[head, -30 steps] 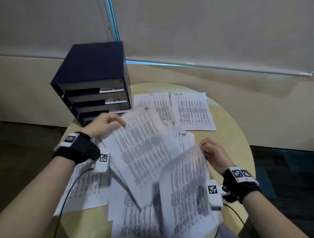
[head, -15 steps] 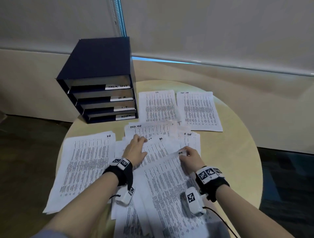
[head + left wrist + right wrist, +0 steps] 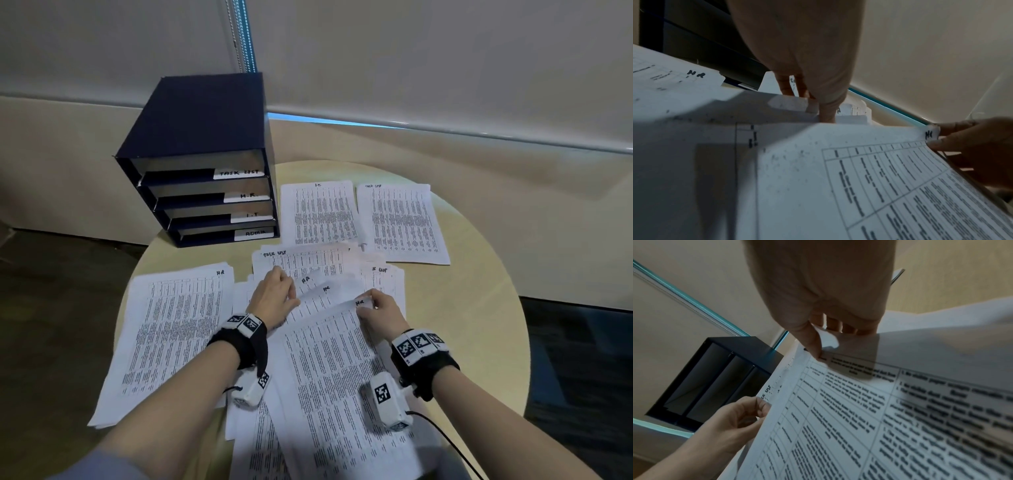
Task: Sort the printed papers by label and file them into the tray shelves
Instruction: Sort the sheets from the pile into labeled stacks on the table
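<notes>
A dark blue tray shelf stands at the table's back left, with shelves labelled TASK LIST, H.R., I.T. and ADMIN. A loose pile of printed papers lies mid-table. My right hand pinches the top right corner of the uppermost sheet, marked HR; in the right wrist view my right hand has the thumb on top of that corner. My left hand sits at the pile's left, its fingers curled and pinching the edge of a sheet lower in the pile.
A sorted HR stack lies at the left. An I.T. sheet and a TASK LIST sheet lie side by side behind the pile. The round wooden table shows bare wood on its right side.
A second ago both hands held sheets in the air. The left hand's sheet now lies on the left HR stack, both hands are down on the middle pile, and the right pinches an HR corner.
</notes>
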